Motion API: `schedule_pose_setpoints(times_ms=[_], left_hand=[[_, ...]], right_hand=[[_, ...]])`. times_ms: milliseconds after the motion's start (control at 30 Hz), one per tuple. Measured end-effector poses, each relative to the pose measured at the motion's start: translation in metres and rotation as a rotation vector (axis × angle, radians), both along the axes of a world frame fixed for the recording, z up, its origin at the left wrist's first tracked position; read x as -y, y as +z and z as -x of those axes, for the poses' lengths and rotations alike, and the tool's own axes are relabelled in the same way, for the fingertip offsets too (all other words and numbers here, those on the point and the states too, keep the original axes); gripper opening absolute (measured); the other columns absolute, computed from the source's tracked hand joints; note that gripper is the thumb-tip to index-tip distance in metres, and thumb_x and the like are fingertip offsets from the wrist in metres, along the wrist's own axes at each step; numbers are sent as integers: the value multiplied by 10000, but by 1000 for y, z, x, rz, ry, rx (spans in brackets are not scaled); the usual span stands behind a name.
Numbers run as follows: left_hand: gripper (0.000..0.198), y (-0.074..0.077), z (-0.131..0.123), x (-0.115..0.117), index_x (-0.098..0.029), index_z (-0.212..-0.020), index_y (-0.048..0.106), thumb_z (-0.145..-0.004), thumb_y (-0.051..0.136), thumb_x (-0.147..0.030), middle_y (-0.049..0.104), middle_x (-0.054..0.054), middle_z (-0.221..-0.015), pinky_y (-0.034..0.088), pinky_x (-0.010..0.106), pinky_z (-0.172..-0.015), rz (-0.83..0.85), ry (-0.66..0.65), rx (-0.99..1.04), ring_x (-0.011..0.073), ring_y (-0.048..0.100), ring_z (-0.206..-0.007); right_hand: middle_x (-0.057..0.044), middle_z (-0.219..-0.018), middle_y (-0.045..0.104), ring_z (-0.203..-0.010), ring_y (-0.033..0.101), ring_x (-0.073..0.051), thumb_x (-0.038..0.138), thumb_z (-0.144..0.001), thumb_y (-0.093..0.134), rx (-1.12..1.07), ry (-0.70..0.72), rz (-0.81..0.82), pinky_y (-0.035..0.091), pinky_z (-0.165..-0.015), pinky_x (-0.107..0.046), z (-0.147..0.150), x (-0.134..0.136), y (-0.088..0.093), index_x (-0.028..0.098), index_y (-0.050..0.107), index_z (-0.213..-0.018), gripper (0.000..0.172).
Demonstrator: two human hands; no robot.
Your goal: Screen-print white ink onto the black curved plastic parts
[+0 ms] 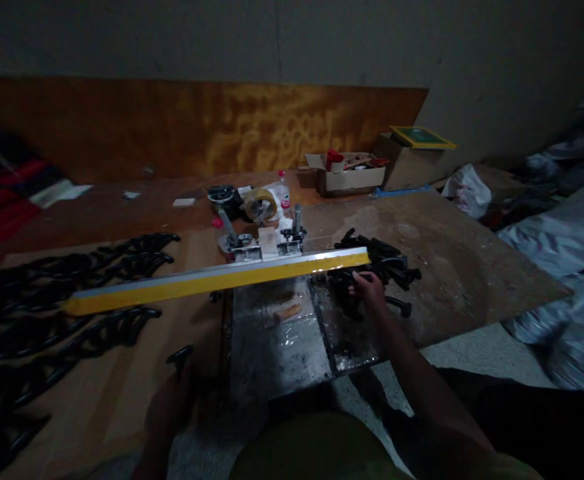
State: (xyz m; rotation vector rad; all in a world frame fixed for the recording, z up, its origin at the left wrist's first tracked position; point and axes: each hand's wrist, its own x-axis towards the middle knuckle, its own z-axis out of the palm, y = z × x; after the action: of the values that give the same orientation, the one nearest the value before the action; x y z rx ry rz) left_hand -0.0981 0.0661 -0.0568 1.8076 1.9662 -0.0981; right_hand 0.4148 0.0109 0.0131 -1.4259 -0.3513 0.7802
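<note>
My left hand (pixel 167 400), low at the near edge and in dark shadow, is closed around a black curved handle (pixel 180 356) whose flat end sticks up past the fingers. My right hand (pixel 371 291) reaches into a loose pile of similar black pieces (pixel 385 257) on the right and pinches one; its outline blends into the pile. Between the hands is a printing jig with a metal base plate (pixel 279 360), on which a small tan strip (pixel 287 312) lies. Clamps (pixel 292 237) stand at the jig's back.
A long yellow and silver bar (pixel 217 277) crosses the view above the jig. Rows of black pieces (pixel 87 340) lie on cardboard at left. Behind are a tape roll (pixel 261 205), a bottle (pixel 283 192) and an open box (pixel 352 179). Silvery sacks (pixel 572 267) stand at right.
</note>
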Motion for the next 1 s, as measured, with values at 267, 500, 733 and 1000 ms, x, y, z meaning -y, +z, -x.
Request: schedule_pose_setpoints(times_ms=[267,500,733,1000], left_hand=[[763,-12,0,-3,-176,-1118,685,-888,181,-701,748,207,-1004,520,454,-763,66,186,-1,381,711,-947],[741,-21,10,2,-182,-1044,681,-892,184,-710,746,186,-1025,508,410,-795,55,224,75,343,701,-989],[560,47,-7,-15,-202,-946,640,-903,306,-648,705,108,-880,464,338,-703,-182,387,236,276,660,-856],[662,172,-122,-69,-130,-953,637,-904,298,-696,586,10,-625,430,234,-532,-458,232,1179,120,530,-530]], right_hand=[[9,-596,648,-457,527,-118,553,-638,766,161,570,220,377,-432,-221,121,-49,-5,186,616,-740,409],[-146,-975,747,-986,691,-308,650,-801,652,892,676,620,504,-792,-346,132,-52,2,166,655,-1130,585],[-179,-1366,593,-1309,508,-299,507,-939,556,1496,900,216,398,-1063,-438,149,-44,7,201,531,-1389,545],[-123,-1512,470,-1434,368,-299,446,-924,607,1481,1140,-3,200,-1190,-567,158,-53,-21,227,515,-1424,554]])
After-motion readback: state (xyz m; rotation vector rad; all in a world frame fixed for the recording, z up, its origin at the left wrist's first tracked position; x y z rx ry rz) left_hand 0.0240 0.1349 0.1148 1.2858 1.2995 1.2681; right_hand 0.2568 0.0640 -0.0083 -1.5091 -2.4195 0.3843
